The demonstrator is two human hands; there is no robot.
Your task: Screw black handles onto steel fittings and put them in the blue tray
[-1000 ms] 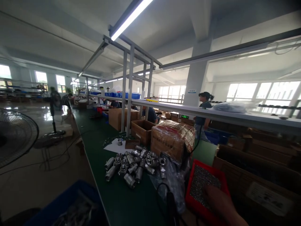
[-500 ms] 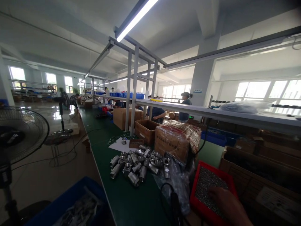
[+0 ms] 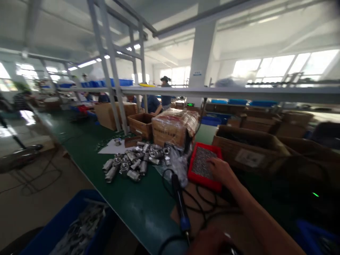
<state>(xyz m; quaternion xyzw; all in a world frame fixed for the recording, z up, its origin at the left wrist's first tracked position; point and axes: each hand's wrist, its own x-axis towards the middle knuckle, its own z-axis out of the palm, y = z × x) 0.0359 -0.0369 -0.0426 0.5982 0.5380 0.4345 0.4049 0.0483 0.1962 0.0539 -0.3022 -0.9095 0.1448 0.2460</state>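
My right hand [image 3: 219, 170] reaches over a red tray [image 3: 191, 173], its fingers bent together at the small metal parts [image 3: 203, 161] inside; anything pinched there is too small to make out. At the bottom edge my left hand [image 3: 208, 241] is dark and partly cut off. It looks closed around something with a metallic glint that I cannot identify. A black electric screwdriver [image 3: 178, 198] with a blue collar lies beside it, bit pointing towards me. Several steel threaded pipe fittings [image 3: 132, 161] are heaped on the green bench [image 3: 140, 209], left of the tray.
Clear plastic bagging [image 3: 177, 164] lies between fittings and tray. A wrapped carton [image 3: 168, 131] and open cardboard boxes [image 3: 249, 157] stand behind. Black cables [image 3: 204, 212] loop near the screwdriver. A blue bin [image 3: 87, 198] sits at lower left. Co-workers [image 3: 166, 94] are across the bench.
The view has swung right and down, so the bench contents appear further left. My left hand has come into view at the bottom. My right hand remains at the red tray.
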